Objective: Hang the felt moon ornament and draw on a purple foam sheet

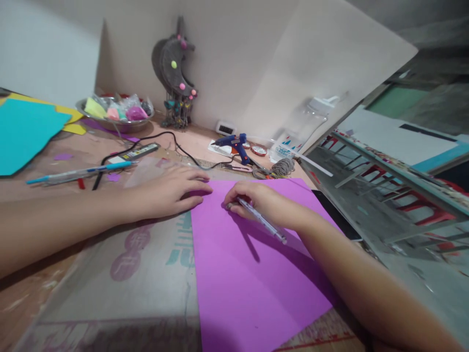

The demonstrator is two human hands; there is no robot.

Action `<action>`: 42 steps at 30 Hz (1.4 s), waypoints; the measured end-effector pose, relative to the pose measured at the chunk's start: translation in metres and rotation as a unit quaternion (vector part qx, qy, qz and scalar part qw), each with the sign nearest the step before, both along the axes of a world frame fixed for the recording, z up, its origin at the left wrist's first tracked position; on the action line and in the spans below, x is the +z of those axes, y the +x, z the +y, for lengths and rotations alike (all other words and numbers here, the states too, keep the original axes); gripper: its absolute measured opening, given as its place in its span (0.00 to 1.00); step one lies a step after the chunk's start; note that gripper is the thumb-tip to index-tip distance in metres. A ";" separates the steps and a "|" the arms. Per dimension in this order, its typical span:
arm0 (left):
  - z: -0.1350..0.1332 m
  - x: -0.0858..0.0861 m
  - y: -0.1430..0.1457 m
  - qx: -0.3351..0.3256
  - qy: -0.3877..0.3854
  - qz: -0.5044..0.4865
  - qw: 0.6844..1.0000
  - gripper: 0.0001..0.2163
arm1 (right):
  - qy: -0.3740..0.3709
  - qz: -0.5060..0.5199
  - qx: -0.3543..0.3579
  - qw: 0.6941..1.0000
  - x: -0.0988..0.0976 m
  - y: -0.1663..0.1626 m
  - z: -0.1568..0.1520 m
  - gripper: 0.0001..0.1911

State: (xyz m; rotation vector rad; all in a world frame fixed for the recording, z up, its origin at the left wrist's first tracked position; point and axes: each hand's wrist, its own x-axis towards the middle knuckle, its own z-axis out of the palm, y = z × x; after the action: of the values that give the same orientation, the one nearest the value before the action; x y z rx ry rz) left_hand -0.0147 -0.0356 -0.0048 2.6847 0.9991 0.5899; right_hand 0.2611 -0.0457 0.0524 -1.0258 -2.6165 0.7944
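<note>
A purple sheet of paper (249, 283) lies in front of me, partly over a translucent printed plastic sheet (150, 288). My right hand (262, 201) rests on the purple paper with its fingers closed around a clear-barrelled pen (266, 222). The pen slants, its tip end at my fingertips near the paper's upper part and its back end pointing toward me. My left hand (179, 190) lies flat with fingers stretched out, the fingertips touching the paper's upper left edge and the palm over the plastic sheet.
Behind the paper lie a blue glue gun (236, 144), a coil of grey cord (283, 167) and a clear bottle (311, 120). At the left are a blue pen (84, 172), a metal bowl of coloured packets (117, 122) and turquoise paper (29, 132). A grey moon ornament (176, 68) stands at the back.
</note>
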 end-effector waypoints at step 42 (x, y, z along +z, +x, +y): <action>-0.004 0.008 0.002 -0.026 -0.015 0.044 0.999 0.20 | 0.140 0.008 -0.019 0.990 -0.020 0.000 0.013 0.10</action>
State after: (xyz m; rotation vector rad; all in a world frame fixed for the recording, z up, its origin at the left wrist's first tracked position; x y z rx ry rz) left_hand -0.0131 -0.0400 0.0031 2.7226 0.9498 0.4465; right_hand 0.2606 -0.0326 0.0322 -0.9790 -2.5914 0.4074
